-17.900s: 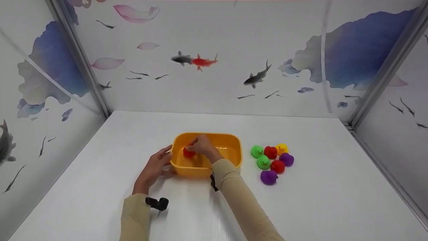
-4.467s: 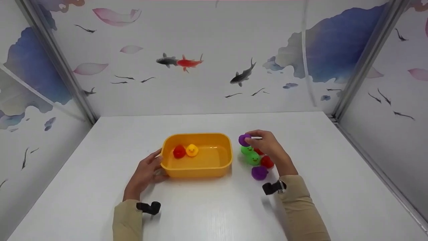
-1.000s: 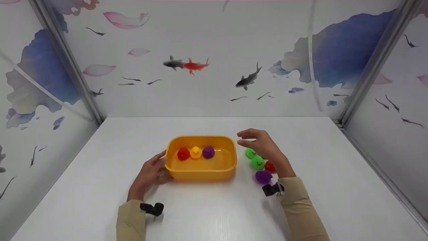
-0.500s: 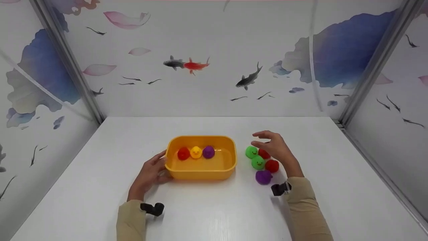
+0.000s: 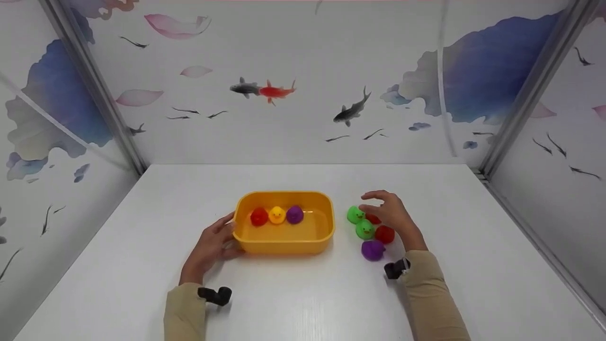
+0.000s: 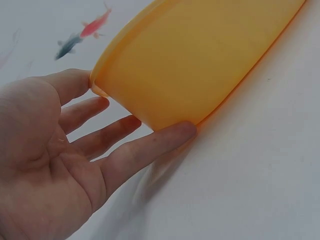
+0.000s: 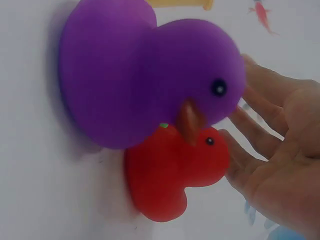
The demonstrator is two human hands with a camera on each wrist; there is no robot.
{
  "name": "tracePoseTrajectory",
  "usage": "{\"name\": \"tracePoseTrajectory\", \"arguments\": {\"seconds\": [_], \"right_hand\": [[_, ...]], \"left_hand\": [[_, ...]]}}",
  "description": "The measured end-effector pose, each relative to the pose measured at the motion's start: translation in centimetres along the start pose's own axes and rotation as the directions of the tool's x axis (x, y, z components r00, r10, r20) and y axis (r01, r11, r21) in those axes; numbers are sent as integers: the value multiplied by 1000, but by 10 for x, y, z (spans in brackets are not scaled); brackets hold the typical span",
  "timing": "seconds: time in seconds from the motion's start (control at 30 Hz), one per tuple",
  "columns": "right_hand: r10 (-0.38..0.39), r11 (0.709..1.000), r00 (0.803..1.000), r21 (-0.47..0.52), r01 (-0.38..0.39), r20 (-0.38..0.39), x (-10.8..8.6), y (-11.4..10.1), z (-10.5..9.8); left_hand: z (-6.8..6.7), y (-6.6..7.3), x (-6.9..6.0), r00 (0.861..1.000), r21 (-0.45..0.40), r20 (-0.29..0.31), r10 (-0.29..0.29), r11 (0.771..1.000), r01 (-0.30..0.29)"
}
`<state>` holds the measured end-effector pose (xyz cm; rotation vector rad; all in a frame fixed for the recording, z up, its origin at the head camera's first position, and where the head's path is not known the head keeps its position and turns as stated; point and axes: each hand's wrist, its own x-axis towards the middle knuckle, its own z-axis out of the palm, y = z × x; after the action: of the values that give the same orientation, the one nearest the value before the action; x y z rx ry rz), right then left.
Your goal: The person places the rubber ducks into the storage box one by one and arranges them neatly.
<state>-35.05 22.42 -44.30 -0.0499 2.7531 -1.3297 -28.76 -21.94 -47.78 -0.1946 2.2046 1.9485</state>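
Fingers point(image 5: 376, 194) relaxed: left hand point(image 5: 212, 242) touching tub point(image 5: 284, 247), right hand point(image 5: 394, 213) empty above rear red duck point(image 5: 373, 219). I think thumb point(image 5: 368, 208) brushing could knock green duck point(image 5: 355, 215) toward left edge of bench point(image 5: 284, 298).

the white desk point(image 5: 284, 298) carries an orange-yellow tub point(image 5: 284, 247) and, close together to its right, two green ducks point(image 5: 365, 230), two red ducks point(image 5: 385, 234) and, nearest the person's side, a purple duck point(image 5: 373, 250).
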Motion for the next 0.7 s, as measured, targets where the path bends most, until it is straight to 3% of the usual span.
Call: {"name": "tracePoseTrajectory", "arguments": {"seconds": [0.27,0.57,0.7], "right_hand": [[5,1000,999,4,-5,37,2,5,3],[17,997,996,-76,-11,83,4,8,8],[54,996,995,-73,-48,82,3,6,10]], "left_hand": [[0,-1,1,1000,3,-10,21,1000,-21],[1,-1,2,1000,1,-12,10,1000,-10],[1,-1,2,1000,-6,-12,8,1000,-8]]}}
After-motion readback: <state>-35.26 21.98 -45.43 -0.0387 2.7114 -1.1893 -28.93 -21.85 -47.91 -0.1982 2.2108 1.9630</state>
